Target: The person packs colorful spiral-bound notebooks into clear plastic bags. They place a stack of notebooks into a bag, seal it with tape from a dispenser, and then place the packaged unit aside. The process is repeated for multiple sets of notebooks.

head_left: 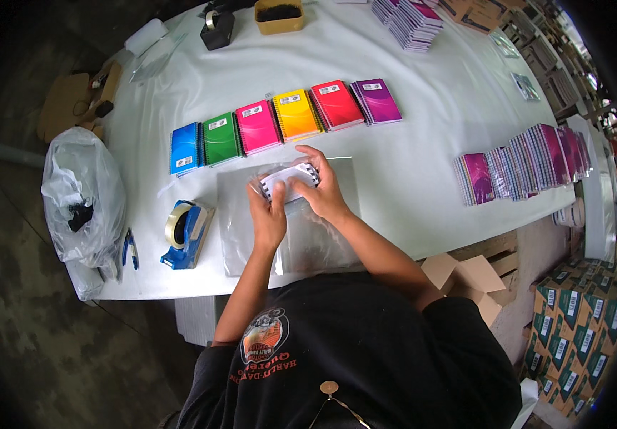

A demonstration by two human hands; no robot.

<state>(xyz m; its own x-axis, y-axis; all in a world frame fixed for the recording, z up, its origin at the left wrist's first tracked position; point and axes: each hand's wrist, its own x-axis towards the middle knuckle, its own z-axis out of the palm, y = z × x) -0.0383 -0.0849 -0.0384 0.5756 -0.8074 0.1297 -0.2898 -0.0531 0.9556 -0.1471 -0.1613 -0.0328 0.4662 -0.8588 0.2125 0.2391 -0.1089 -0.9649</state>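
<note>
Spiral-bound notebook (290,182), white-backed, sits inside a glossy clear plastic sleeve (301,236) above the white desk (423,164); we note left hand (268,218) and right hand (325,191) each closed in a grip on it.

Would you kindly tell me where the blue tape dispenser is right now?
The blue tape dispenser stands near the table's front edge, left of the left hand and the clear plastic bags, below the blue notebook.

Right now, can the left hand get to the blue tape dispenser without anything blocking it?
Probably yes. The left hand is busy holding the clear bag, but only bare table lies between it and the tape dispenser.
</note>
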